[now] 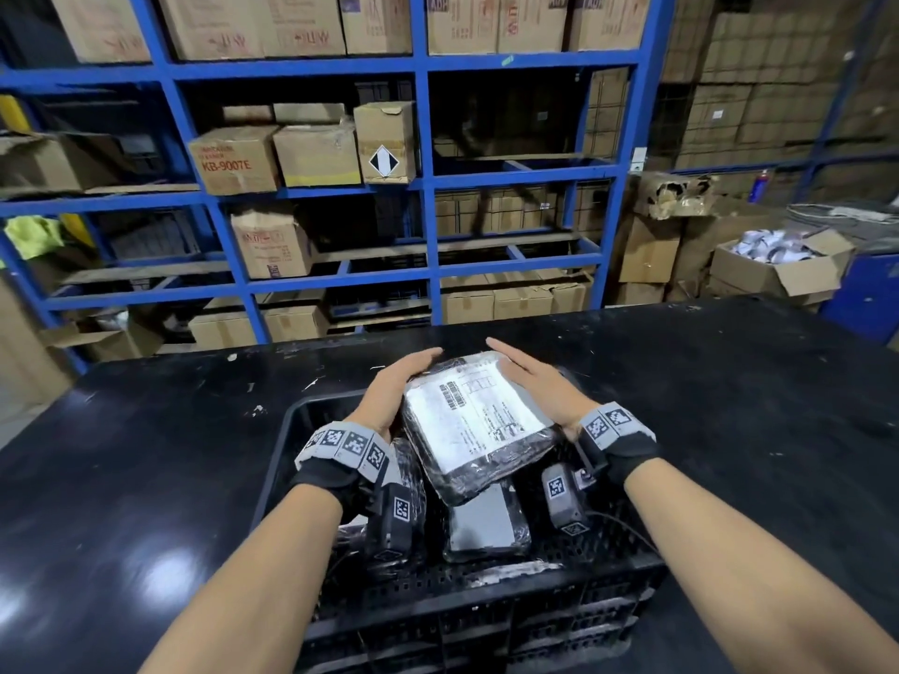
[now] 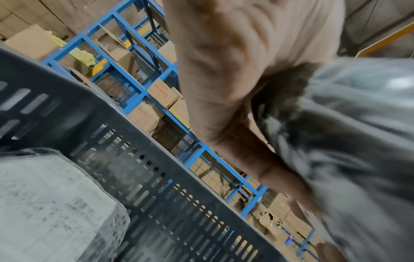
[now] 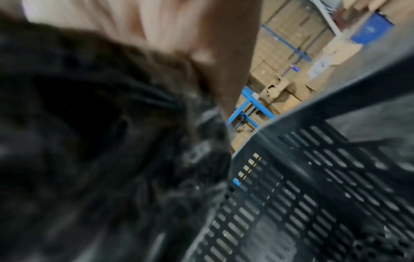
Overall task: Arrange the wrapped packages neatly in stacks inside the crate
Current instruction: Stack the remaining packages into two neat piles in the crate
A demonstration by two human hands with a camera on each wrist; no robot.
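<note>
Two hands on one wrapped package [image 1: 474,423], held between the palms above the black slotted crate [image 1: 486,620]. Left hand [image 1: 389,389] flat against the package's left edge, right hand [image 1: 532,381] flat against its right edge. Fingers [image 1: 423,357] on both sides are straight, pressed along the sides, not curled round it. Package is tilted, near corner low and over the crate's middle, white label with barcode facing up; black film wrap underneath.

Crate contents: a grey-faced package [image 1: 486,525] lies flat just below the held one, near the front wall. More film-wrapped packages sit along the left side under the left wrist and along the front wall, partly hidden, count unclear. Left wrist view shows another labelled package [image 2: 44,203] lying beside the slotted wall [image 2: 156,186]. Right wrist view is blurred; only dark wrap and the crate's wall [image 3: 313,195] can be made out.

Crate stands on the black surface [image 1: 146,454], near edge. Behind it: blue shelving [image 1: 423,187] loaded with cardboard boxes, plus an open carton [image 1: 778,265] of white items at the right.
</note>
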